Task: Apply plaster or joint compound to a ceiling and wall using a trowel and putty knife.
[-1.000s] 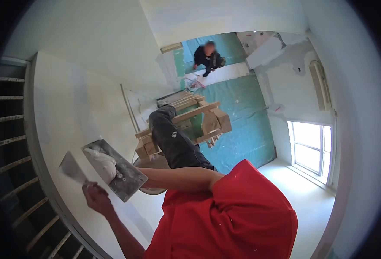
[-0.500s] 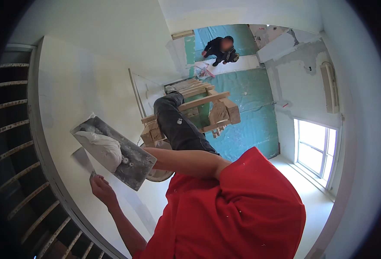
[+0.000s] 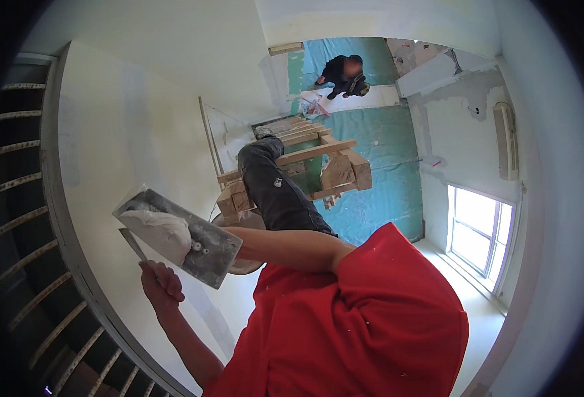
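Putty knife [image 3: 132, 244] in the head view is clamped in the fingers [image 3: 172, 286] of the left hand [image 3: 161, 283]; they curl around its handle, and the thin blade slants away to the far left. It lies close beside the left edge of a flat grey board [image 3: 210, 263]; whether blade and board touch, I cannot tell. A thick mound of white paste [image 3: 166, 235] sits on the left and middle part of the board, with a few small round lumps to the right of it and grey smears around. The bare right forearm [image 3: 285, 246] comes across from a red shirt [image 3: 351, 317] and passes under the board's right end. The right hand is hidden there, so I cannot tell how its fingers stand. Just beyond that forearm a round container [image 3: 247, 267] shows in part. Farther off, a leg in dark trousers [image 3: 275, 185] reaches to a wooden frame [image 3: 315, 151] of beams and slats. Teal sheeting [image 3: 385, 169] covers the floor at the far side, where another person [image 3: 338, 74] in dark clothes is seen. A bright window [image 3: 481, 228] stands at the right, a barred frame [image 3: 49, 152] at the left.
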`<state>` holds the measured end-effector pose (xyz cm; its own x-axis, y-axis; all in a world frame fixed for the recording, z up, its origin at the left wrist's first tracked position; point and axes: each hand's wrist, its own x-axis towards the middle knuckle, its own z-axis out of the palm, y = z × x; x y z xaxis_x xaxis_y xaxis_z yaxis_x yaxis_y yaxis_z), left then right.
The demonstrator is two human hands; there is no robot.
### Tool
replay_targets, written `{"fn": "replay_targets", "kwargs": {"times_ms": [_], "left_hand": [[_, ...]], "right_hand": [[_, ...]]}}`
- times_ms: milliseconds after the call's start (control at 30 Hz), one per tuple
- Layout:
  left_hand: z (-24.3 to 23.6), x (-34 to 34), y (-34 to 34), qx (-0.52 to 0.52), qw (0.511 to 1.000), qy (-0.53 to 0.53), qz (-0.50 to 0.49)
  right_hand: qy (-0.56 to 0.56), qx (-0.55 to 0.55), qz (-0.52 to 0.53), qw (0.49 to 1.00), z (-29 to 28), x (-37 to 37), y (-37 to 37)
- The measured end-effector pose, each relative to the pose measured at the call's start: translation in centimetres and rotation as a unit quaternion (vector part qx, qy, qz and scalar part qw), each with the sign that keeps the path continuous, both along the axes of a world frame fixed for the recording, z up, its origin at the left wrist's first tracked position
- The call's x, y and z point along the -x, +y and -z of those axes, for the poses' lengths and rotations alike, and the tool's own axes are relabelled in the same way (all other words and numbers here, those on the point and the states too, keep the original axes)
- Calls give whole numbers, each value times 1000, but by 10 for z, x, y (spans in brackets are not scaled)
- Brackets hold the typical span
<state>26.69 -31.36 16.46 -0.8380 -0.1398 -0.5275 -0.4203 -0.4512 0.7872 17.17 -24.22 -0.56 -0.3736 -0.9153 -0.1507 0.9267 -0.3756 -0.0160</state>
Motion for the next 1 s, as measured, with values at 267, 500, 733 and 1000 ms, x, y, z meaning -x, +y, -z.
{"fn": "replay_targets", "kwargs": {"times_ms": [267,500,733,1000], "left_hand": [[22,-21,12,-14,995,-18,-94],[23,-33,19,-30,994,4,-101],[26,-32,27,-32,993,2,-113],[25,-28,39,-28,993,-6,-116]], "right_hand": [[13,-7,37,999,8,13,32],[52,-42,68,995,-24,21,72],[82,-52,104,990,1,27,64],[129,-205,104,965,-65,40,120]]}}
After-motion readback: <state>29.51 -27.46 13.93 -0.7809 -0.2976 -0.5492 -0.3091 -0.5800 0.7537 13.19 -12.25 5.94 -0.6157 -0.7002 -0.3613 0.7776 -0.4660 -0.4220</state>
